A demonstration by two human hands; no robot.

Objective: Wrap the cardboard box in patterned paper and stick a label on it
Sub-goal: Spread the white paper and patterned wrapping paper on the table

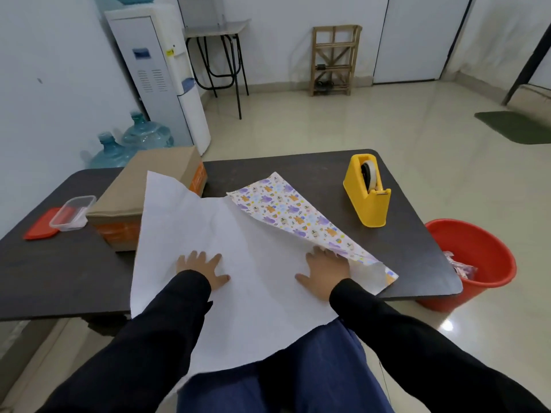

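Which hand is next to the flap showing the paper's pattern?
The right hand, pressed flat with its fingertips at the folded-over patterned flap. The left hand lies on plain white paper, away from that flap.

- Dark desk [59, 272] with rounded corners.
- Cardboard box [149, 186] at the far left.
- Patterned paper [226, 251] in the middle, white side up. Its right edge is folded over to show the print, its far left corner is against the box, and its near edge hangs off the desk.
- Yellow tape dispenser [366, 198] at the far right.
- Clear plastic tub [73, 213] overlapping a red lid [38, 228], left of the box.
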